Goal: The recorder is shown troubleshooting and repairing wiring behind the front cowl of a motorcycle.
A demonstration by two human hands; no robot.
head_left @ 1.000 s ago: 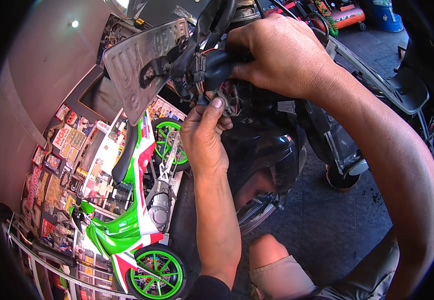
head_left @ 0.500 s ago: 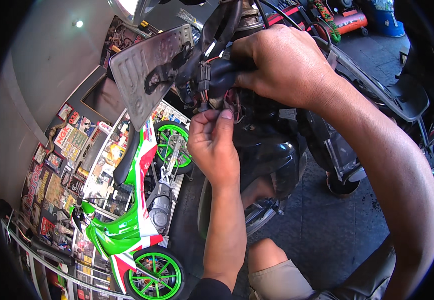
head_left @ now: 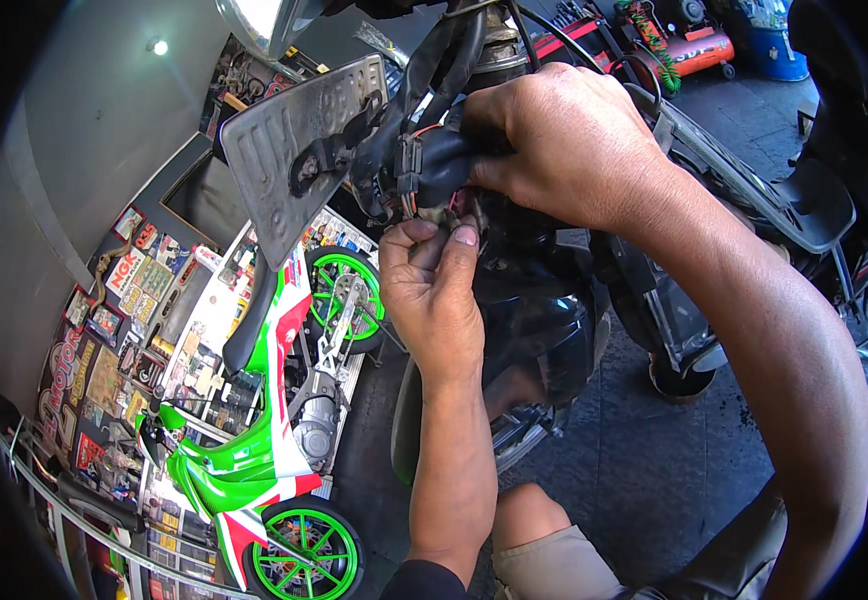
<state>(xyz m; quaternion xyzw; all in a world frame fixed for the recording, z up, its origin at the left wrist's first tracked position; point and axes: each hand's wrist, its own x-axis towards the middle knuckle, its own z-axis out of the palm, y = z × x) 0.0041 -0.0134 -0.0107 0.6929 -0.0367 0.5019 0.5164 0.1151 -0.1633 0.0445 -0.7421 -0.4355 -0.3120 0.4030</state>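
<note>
Ahead of me is a dark motorcycle's steering column, with a bundle of wiring in front of it. My left hand (head_left: 434, 290) is closed, thumb and fingers pinching at the wires below a black connector (head_left: 409, 165). A small pale piece (head_left: 433, 214) shows just above those fingertips; what lies between them is mostly hidden. My right hand (head_left: 569, 145) is closed around a black rubber sleeve (head_left: 442, 165) beside the connector, its fingertips hidden behind it. Red and orange wires come out near the connector. Left of the wiring, a bare metal plate (head_left: 284, 150) hangs tilted on a bracket.
A green, white and red motorcycle (head_left: 244, 450) stands at the left, before a shelf of parts. A red air compressor (head_left: 694, 48) and a blue drum (head_left: 776, 45) are at the far right. A round container (head_left: 679, 385) sits on the dark tiled floor (head_left: 644, 450).
My left fingertips have shifted slightly at the wires, and a pale piece now shows above them. The right hand keeps its grip on the sleeve. The whole view has shifted a little.
</note>
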